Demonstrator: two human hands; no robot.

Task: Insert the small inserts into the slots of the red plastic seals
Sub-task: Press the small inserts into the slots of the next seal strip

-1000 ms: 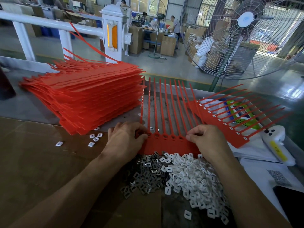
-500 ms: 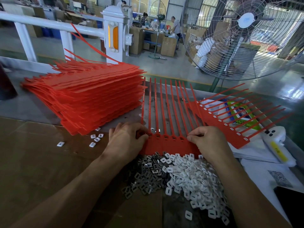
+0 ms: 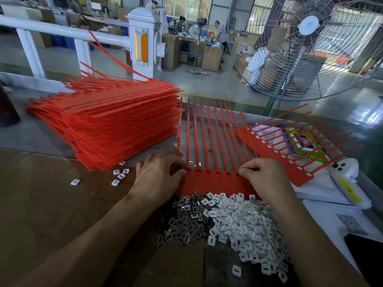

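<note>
Head view, left hand [image 3: 158, 175] and right hand [image 3: 264, 176] curled on red seal strip [image 3: 215, 181], fingertips hiding any insert

left hand [image 3: 159, 176] pinches red plastic seal strip [image 3: 215, 182] | right hand [image 3: 267, 179] pinches same strip | white plastic inserts pile [image 3: 246, 226] just beside

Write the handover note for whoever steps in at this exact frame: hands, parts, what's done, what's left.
Left hand: fingers curled at the left end of the red seal strip, at its first slot; whether it pinches an insert is hidden.
Right hand: fingertips pinched at the strip's right end.
Parts: grey inserts and white inserts heaped just in front of the strip; a few loose white ones to the left.
Done: a second strip to the right shows white inserts in its slots.
Left: the strip's middle slots look unfilled; the big stack of seals is behind on the left, its fill state can't be seen.
</note>
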